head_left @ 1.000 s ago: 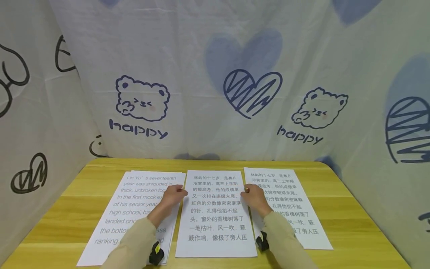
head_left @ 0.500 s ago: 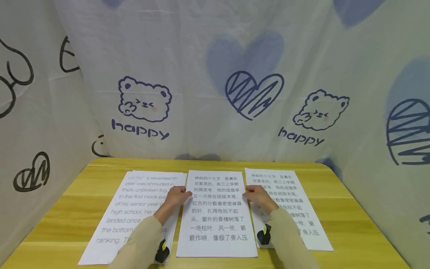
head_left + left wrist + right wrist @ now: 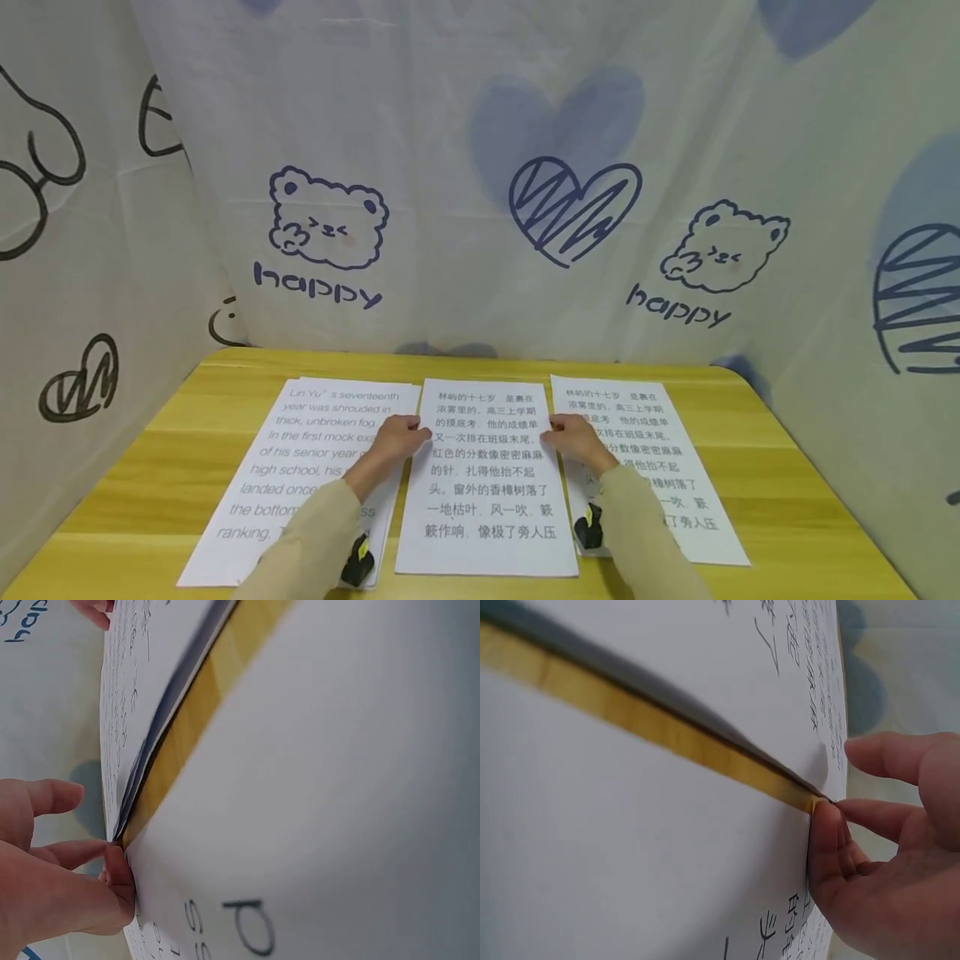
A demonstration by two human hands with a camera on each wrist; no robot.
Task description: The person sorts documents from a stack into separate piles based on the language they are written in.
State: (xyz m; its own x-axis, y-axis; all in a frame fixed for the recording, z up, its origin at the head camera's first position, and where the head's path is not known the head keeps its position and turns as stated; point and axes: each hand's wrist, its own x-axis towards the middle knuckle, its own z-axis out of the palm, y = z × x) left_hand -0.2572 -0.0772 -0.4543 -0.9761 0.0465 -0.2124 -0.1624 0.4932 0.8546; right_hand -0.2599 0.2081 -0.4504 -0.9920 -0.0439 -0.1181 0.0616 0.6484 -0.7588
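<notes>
The middle stack of printed paper [image 3: 487,554], with Chinese text on top, lies between my two hands. My left hand [image 3: 396,442] pinches its left edge, about a third of the way down from the top; the left wrist view shows the fingertips [image 3: 115,859] meeting at that edge, which looks layered and slightly raised. Opposite, my right hand [image 3: 577,440] pinches the right edge, its fingertips [image 3: 826,817] meeting there in the right wrist view. Under the left forearm lies a stack with English text [image 3: 217,558]. Below the right forearm is another Chinese-text sheet [image 3: 705,546].
Narrow strips of the yellow wood-grain table [image 3: 795,492] show between the papers. White curtains [image 3: 442,283] with drawn bears and hearts enclose the back and both sides. A black wrist device [image 3: 360,562] sits at the left sleeve, and one more [image 3: 590,527] at the right.
The left hand has shifted slightly right, its fingertips now over the left edge of the middle stack. The right hand has moved only slightly at the right edge. The papers lie where they were.
</notes>
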